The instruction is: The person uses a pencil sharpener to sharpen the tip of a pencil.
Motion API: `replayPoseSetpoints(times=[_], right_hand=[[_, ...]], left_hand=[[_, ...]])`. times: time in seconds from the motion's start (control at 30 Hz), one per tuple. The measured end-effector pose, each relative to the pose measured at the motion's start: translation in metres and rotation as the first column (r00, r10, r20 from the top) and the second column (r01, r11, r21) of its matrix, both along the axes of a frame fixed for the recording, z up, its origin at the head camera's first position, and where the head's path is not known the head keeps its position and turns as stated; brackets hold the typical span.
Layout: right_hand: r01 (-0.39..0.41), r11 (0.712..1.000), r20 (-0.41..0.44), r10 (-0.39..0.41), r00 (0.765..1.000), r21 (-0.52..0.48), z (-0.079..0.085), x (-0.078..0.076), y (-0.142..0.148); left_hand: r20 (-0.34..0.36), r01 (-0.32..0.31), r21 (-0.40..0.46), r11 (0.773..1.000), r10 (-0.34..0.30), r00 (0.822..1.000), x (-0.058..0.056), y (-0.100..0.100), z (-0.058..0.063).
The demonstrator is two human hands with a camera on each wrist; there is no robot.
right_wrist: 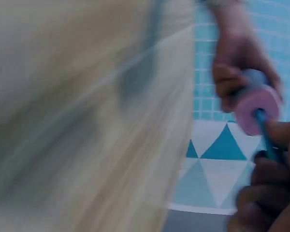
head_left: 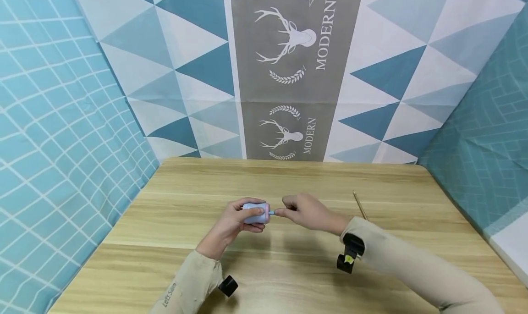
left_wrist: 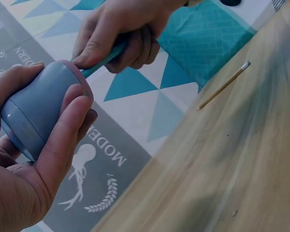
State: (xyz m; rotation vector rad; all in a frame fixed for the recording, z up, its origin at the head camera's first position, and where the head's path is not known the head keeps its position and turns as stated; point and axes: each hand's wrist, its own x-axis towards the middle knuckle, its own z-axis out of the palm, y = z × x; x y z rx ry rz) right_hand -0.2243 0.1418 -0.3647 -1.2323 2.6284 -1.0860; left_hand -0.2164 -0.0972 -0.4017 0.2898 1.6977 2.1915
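Blue-grey sharpener [left_wrist: 41,104]: located in the left hand [head_left: 233,220], above the table [head_left: 297,282]. Left hand state: fingers curled round the body, thumb lying along its upper side, opened only as wide as the body requires. The pink end [right_wrist: 246,111] of the sharpener faces the right hand [head_left: 307,211].

Blue pencil [left_wrist: 105,60]: located between the two hands. One end enters the pink end near its centre; the tip inside is hidden. Right hand state: nearly closed, thumb and forefinger pinching the pencil just beside the pink end, remaining fingers folded. The hands are near each other, with a short length of pencil visible between them.

Wooden stick [head_left: 360,205]: lies on the table to the right of the right hand, apart from it. In the head view its nearer end meets the outline of the right sleeve [head_left: 396,254]. A pale cap shows at one end in the left wrist view.

Black wrist mount [head_left: 354,244]: fitted at the right cuff, behind the right hand. Beyond both hands hangs a patterned sheet [head_left: 297,85] with white deer heads on a grey band.
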Motion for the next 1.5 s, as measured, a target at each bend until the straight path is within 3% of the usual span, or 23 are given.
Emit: replayPoseSetpoints(times=[0.07, 0.13, 0.2, 0.27, 0.3, 0.37, 0.47, 0.57, 0.63, 0.7, 0.77, 0.83, 0.93, 1.03, 1.1, 1.17, 1.2, 1.3, 1.33, 1.37, 1.4, 1.43, 1.5], right_hand=[[0.042, 0.999, 0.427, -0.035, 0.903, -0.007, 0.006, -0.006, 0.002], [0.074, 0.997, 0.709, -0.073, 0.702, 0.029, 0.009, -0.015, 0.007], [0.079, 0.994, 0.838, -0.108, 0.535, 0.078, 0.01, -0.021, 0.01], [0.065, 0.993, 0.872, -0.115, 0.476, 0.095, 0.009, -0.024, 0.013], [0.06, 0.994, 0.867, -0.107, 0.486, 0.089, 0.009, -0.023, 0.013], [0.055, 0.996, 0.814, -0.09, 0.574, 0.072, 0.009, -0.018, 0.013], [0.064, 0.997, 0.605, -0.073, 0.793, 0.037, 0.01, -0.006, 0.013], [0.042, 0.999, 0.198, -0.045, 0.979, 0.019, 0.011, 0.007, 0.015], [0.002, 0.998, -0.196, 0.009, 0.981, 0.059, 0.009, 0.013, 0.017], [0.001, 0.992, -0.569, 0.071, 0.82, 0.124, 0.005, 0.016, 0.018], [0.039, 0.988, -0.817, 0.103, 0.567, 0.152, 0.0, 0.016, 0.017], [0.085, 0.986, -0.926, 0.104, 0.362, 0.143, -0.006, 0.014, 0.015], [0.103, 0.99, -0.973, 0.073, 0.218, 0.097, -0.012, 0.007, 0.012], [0.09, 0.994, -0.986, 0.044, 0.159, 0.059, -0.015, 0.002, 0.009], [0.074, 0.997, -0.981, 0.014, 0.192, 0.029, -0.015, 0.0, 0.004], [0.063, 0.998, -0.95, -0.013, 0.311, 0.007, -0.014, 0.001, -0.001], [0.061, 0.998, -0.909, -0.029, 0.417, -0.004, -0.014, 0.002, -0.003], [0.075, 0.997, -0.564, -0.076, 0.822, -0.025, -0.008, 0.004, -0.007], [0.084, 0.996, -0.36, -0.09, 0.928, -0.034, -0.004, 0.004, -0.008], [0.1, 0.994, -0.131, -0.105, 0.986, -0.044, -0.001, 0.003, -0.008], [0.132, 0.99, 0.101, -0.127, 0.987, -0.05, 0.002, 0.001, -0.008], [0.162, 0.986, 0.315, -0.14, 0.939, -0.043, 0.005, -0.002, -0.007], [0.197, 0.98, 0.637, -0.159, 0.754, 0.011, 0.008, -0.008, -0.003]], left_hand=[[-0.015, 0.01, -0.014, 1.0, -0.01, 1.0, 0.002, 0.001, 0.0], [-0.034, 0.021, -0.036, 0.999, -0.022, 0.999, 0.003, 0.004, -0.001], [-0.052, 0.028, -0.058, 0.998, -0.031, 0.998, 0.004, 0.007, -0.001], [-0.068, 0.025, -0.073, 0.997, -0.03, 0.997, 0.004, 0.008, -0.001], [-0.067, 0.02, -0.075, 0.997, -0.025, 0.997, 0.004, 0.008, -0.001], [-0.07, 0.017, -0.073, 0.997, -0.023, 0.997, 0.004, 0.007, -0.001], [-0.074, 0.012, -0.068, 0.998, -0.017, 0.997, 0.003, 0.004, 0.001], [-0.07, 0.02, -0.062, 0.998, -0.024, 0.997, 0.002, 0.001, 0.002], [-0.071, 0.023, -0.05, 0.998, -0.027, 0.997, 0.002, 0.0, 0.003], [-0.07, 0.028, -0.033, 0.999, -0.03, 0.997, 0.002, 0.0, 0.005], [-0.059, 0.022, -0.012, 1.0, -0.023, 0.998, 0.002, -0.001, 0.006], [-0.043, 0.015, 0.01, 1.0, -0.015, 0.999, 0.003, -0.001, 0.007], [-0.022, 0.023, 0.04, 0.999, -0.022, 1.0, 0.004, 0.001, 0.007], [-0.01, 0.034, 0.064, 0.997, -0.033, 0.999, 0.005, 0.003, 0.006], [-0.003, 0.027, 0.07, 0.997, -0.027, 1.0, 0.005, 0.003, 0.005], [-0.002, 0.013, 0.064, 0.998, -0.013, 1.0, 0.004, 0.002, 0.004], [-0.002, 0.006, 0.057, 0.998, -0.006, 1.0, 0.003, 0.001, 0.003], [-0.009, -0.005, 0.028, 1.0, 0.005, 1.0, 0.002, -0.001, 0.003], [-0.008, -0.009, 0.019, 1.0, 0.009, 1.0, 0.002, -0.001, 0.003], [-0.01, -0.01, 0.01, 1.0, 0.01, 1.0, 0.002, -0.001, 0.003], [-0.011, -0.011, 0.001, 1.0, 0.012, 1.0, 0.002, -0.001, 0.003], [-0.017, -0.013, -0.009, 1.0, 0.013, 1.0, 0.002, 0.0, 0.003], [-0.03, -0.007, -0.035, 0.999, 0.006, 1.0, 0.003, 0.002, 0.002]])
